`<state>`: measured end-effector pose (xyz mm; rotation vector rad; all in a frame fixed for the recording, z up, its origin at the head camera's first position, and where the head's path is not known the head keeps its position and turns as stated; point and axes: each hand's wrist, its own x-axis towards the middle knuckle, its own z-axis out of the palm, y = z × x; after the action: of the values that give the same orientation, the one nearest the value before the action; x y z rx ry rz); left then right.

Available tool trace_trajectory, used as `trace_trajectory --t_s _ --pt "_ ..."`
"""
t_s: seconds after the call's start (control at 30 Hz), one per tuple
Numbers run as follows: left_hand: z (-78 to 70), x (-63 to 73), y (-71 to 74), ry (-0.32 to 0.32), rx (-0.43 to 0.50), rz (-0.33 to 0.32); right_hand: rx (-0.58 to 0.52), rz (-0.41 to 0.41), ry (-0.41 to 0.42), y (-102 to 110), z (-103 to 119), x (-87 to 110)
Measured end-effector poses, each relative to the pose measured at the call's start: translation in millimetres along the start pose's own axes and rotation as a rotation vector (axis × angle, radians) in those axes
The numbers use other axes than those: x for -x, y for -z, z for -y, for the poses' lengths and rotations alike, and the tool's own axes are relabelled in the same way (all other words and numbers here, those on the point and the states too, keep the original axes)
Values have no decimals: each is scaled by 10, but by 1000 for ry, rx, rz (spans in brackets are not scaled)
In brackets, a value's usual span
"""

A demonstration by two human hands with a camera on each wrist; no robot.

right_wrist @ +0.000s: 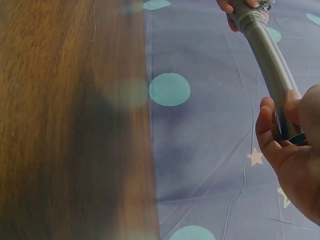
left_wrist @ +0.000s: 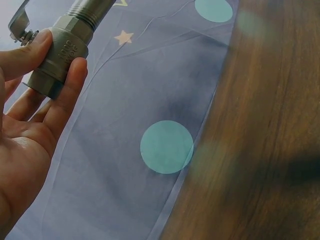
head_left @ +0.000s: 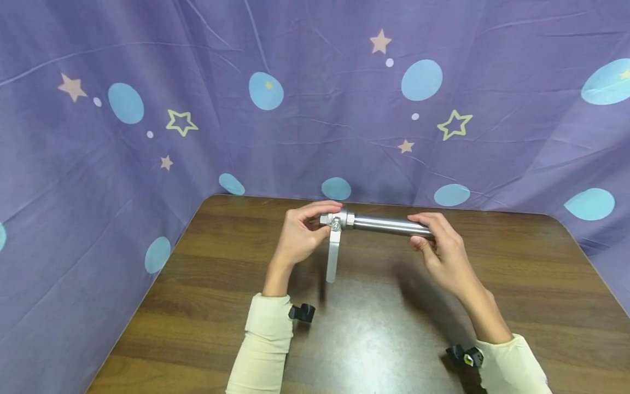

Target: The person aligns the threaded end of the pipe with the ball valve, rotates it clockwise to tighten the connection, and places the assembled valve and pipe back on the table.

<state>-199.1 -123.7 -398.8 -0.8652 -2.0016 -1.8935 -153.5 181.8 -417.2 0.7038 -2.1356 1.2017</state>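
Observation:
A metal ball valve is joined to one end of a straight steel pipe, and both are held up over the table. My left hand grips the valve body, thumb on the near side and fingers behind it. The valve's lever handle points toward me, at a right angle to the pipe. In the left wrist view, threads show where the pipe enters the valve body. My right hand holds the pipe's far right end between thumb and fingers, covering part of that end.
Below is a brown wooden table with rounded back corners. A purple curtain with stars and blue ovals hangs along its back and left edges. Black wrist mounts sit at both sleeve cuffs.

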Motion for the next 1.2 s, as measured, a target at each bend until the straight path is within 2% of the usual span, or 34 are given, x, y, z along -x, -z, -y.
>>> trace_trajectory --t_s 0.17,0.87,1.2 --pt "2 -4 2 0 -5 1 -44 7 -4 -1 -8 -1" --pt "24 -2 -6 -2 1 -2 -6 -7 -5 -18 4 0" --pt "18 -4 -11 25 6 0 9 -31 -69 -16 13 25"
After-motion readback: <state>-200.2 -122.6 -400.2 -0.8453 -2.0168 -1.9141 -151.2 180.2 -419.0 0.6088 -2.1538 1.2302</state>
